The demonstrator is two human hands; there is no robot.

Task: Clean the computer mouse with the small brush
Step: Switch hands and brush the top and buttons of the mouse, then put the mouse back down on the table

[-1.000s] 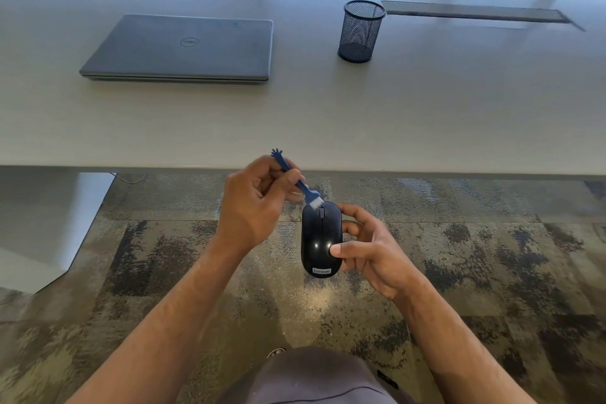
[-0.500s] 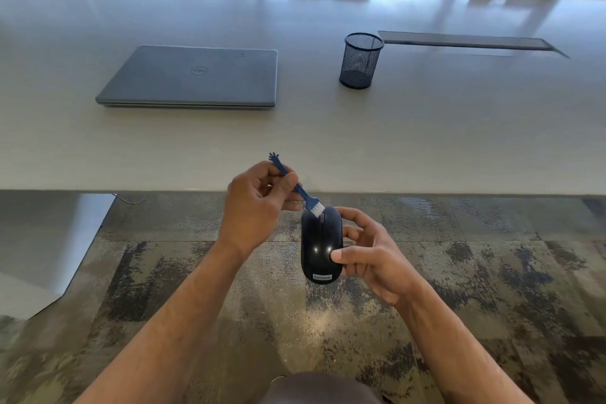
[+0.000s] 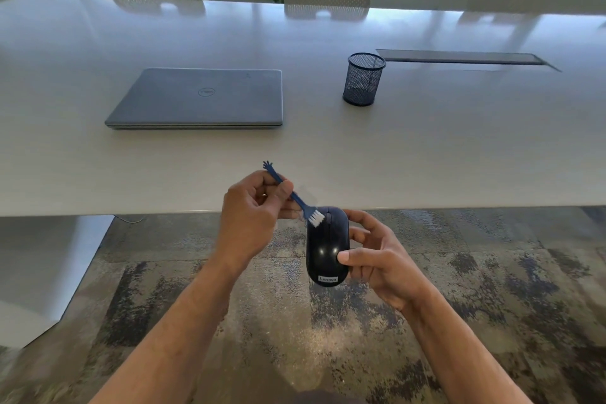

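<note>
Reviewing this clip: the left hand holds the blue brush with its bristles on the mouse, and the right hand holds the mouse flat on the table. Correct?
Not quite. The head view shows the right hand holding the mouse in the air, in front of the table edge, not on it. The left hand does hold the blue brush, bristles on the mouse.

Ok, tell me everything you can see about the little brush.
The brush is small, with a thin dark blue handle that looks like plastic, a splayed, hand-shaped tip at its far end and a short tuft of white bristles. The left hand pinches its handle between thumb and fingers. It slants down to the right, bristles on the front of the black mouse beside the scroll wheel. The right hand holds the mouse below the table edge.
</note>
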